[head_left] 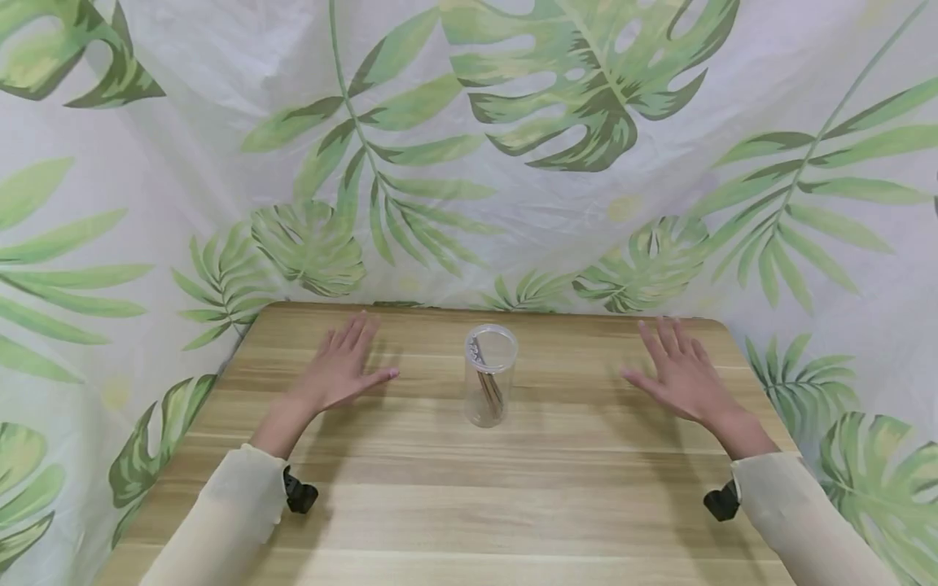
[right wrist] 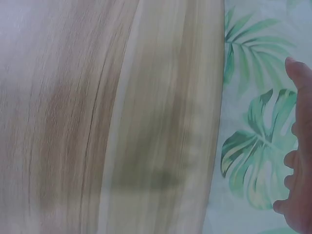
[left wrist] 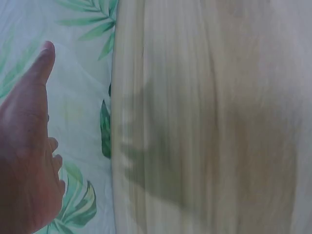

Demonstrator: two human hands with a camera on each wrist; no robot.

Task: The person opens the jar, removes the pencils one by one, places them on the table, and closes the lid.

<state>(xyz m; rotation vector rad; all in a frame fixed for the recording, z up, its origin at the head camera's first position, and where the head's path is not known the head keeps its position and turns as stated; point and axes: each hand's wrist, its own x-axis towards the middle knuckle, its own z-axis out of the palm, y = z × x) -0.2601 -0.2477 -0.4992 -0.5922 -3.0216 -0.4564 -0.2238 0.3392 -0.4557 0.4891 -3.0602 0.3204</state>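
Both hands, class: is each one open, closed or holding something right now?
Left hand: open, fingers spread, holding nothing.
Right hand: open, fingers spread, holding nothing; the jar stands between the hands, untouched.

Beside the right grip point(right wrist: 303, 146) is leaf-printed cloth point(right wrist: 258, 131); farther left from grip, the wooden table point(right wrist: 63, 122) has a shadow point(right wrist: 151, 165).

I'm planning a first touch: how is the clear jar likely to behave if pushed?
The clear jar may tip, standing taller than wide. Its smooth-looking wall might be slippery. The thin sticks inside would probably slide, as they lean with space around them.
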